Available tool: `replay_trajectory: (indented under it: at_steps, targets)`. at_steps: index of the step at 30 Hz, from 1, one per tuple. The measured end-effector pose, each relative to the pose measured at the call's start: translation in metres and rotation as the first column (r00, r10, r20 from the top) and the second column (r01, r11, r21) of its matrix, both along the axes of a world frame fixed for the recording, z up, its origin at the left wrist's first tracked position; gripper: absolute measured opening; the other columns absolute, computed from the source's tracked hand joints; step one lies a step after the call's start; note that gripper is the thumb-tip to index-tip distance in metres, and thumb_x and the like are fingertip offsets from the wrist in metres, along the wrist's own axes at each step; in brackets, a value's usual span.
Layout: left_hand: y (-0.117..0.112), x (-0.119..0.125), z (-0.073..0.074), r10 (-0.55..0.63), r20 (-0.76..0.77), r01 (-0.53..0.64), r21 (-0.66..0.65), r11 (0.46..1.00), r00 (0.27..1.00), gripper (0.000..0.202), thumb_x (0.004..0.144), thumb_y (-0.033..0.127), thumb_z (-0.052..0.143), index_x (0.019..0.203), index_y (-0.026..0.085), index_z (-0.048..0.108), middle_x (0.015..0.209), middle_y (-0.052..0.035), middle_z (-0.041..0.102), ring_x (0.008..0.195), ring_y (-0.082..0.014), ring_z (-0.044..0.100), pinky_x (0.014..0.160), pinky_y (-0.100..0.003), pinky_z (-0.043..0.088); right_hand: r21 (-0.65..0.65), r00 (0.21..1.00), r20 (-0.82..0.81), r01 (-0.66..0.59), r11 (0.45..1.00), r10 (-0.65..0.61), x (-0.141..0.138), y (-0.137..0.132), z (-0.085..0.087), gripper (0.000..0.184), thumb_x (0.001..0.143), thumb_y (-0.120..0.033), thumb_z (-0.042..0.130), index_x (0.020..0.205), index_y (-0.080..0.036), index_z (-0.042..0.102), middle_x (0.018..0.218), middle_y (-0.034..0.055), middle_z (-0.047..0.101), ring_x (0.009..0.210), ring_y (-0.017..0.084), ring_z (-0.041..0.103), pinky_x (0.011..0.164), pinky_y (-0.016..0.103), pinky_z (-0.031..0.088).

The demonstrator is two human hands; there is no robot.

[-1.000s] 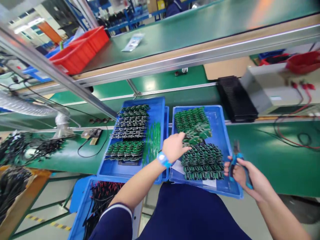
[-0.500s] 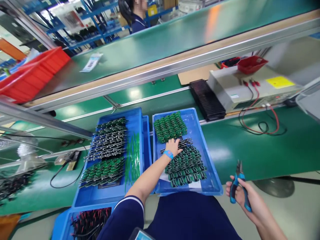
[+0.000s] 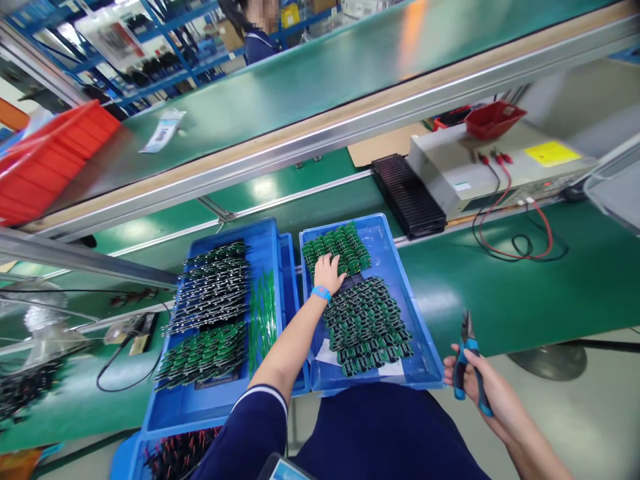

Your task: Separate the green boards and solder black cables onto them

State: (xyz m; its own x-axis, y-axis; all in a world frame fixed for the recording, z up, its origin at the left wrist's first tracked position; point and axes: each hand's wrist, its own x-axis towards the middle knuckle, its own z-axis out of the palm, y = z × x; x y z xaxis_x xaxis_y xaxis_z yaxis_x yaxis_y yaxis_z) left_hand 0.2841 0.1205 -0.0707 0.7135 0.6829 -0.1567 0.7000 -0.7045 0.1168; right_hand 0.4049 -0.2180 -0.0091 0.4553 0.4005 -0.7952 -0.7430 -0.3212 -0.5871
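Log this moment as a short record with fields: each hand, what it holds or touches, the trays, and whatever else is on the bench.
Left hand: left hand, blue wristband, lies on green circuit boards at the far end of the right blue plastic tray; grip unclear
Right hand: right hand holds blue-handled pliers, off the tray's near right corner
Left tray: left blue plastic tray holds rows of boards
Bench: grey metal box with red leads; black ribbed block
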Motion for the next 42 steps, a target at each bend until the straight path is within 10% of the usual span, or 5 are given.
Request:
replay_trajectory:
  at_steps: [15, 34, 42]
  targets:
    - [0.008, 0.017, -0.005, -0.035, -0.110, 0.045, 0.091, 0.995, 0.993, 0.054, 0.081, 0.034, 0.057, 0.128, 0.016, 0.037, 0.126, -0.0128, 0.041, 0.111, -0.0265, 0.044, 0.092, -0.045, 0.038, -0.057, 0.998, 0.068, 0.018, 0.998, -0.014, -0.016, -0.025, -0.017, 0.051, 0.067, -0.053, 0.063, 0.105, -0.022, 0.050, 0.075, 0.0003, 0.064, 0.066, 0.017, 0.061, 0.064, 0.030, 0.054]
    - [0.045, 0.033, 0.003, -0.171, -0.325, 0.136, -0.128, 0.982, 0.930, 0.034, 0.086, 0.033, 0.051, 0.114, 0.014, 0.050, 0.112, -0.0087, 0.053, 0.096, -0.0192, 0.055, 0.081, -0.040, 0.049, -0.125, 0.990, 0.141, 0.030, 0.992, -0.012, -0.027, -0.030, -0.023, 0.046, 0.064, -0.053, 0.064, 0.096, -0.021, 0.054, 0.067, -0.0015, 0.063, 0.059, 0.014, 0.058, 0.057, 0.027, 0.052]
    - [0.018, 0.021, 0.004, -0.122, -0.254, 0.100, -0.097, 0.990, 0.959, 0.035, 0.086, 0.033, 0.051, 0.116, 0.015, 0.048, 0.115, -0.0092, 0.052, 0.100, -0.0205, 0.054, 0.083, -0.042, 0.047, -0.163, 0.991, 0.131, 0.004, 0.987, 0.018, -0.023, -0.040, -0.031, 0.050, 0.064, -0.056, 0.063, 0.098, -0.020, 0.053, 0.069, -0.0008, 0.063, 0.060, 0.014, 0.059, 0.060, 0.029, 0.052]
